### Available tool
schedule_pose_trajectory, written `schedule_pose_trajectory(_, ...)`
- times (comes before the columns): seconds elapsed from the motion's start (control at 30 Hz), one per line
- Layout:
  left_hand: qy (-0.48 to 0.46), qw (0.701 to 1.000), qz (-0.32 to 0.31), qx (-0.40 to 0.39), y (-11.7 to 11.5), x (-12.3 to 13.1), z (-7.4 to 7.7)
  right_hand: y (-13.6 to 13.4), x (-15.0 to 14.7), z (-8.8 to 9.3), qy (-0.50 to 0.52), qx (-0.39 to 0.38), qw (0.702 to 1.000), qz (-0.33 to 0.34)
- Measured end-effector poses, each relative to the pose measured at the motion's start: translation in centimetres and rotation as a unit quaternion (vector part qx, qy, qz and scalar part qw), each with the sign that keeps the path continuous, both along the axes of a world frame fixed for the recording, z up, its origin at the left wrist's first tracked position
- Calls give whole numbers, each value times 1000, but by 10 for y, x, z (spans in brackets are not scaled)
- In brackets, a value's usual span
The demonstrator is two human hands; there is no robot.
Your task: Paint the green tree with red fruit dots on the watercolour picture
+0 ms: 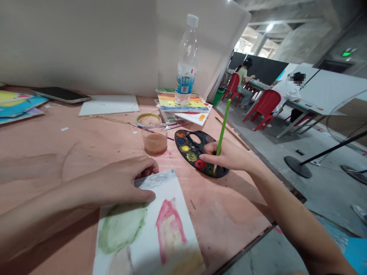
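Near-upright, the brush [224, 126] is grasped by the right grip [229, 154] over the palette [196, 148]; leftward, the painting [153, 217] is touched by the slack left grip [122, 179].

Concrete ceiling [304, 38], grey floor [263, 141]
Red chairs [265, 106] stand at tables [309, 109], black and white panels [263, 68] behind; a lamp [269, 27] shines above.

The left hand [120, 181] is covering part of the painted sheet [150, 229], whose near end is running out of view; toward the right edge of the desk [223, 214], the right hand [232, 152] is partly hiding the palette [192, 148].
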State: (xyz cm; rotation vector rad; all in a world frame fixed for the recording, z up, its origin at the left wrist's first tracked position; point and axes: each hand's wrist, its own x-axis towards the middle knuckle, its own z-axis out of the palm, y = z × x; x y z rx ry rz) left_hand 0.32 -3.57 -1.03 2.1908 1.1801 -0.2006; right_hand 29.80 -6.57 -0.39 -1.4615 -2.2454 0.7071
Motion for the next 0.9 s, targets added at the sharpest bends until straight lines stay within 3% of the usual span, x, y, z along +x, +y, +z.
schedule_pose_trajectory(0.3, 9, 1000, -2, -8, -1, 5, 7, -1, 0, 1, 0, 10, 1000, 6)
schedule_pose_trajectory(0.9, -9, 1000, -5, -14, 1, 1, 1, 0, 1, 1, 0, 6, 1000, -17)
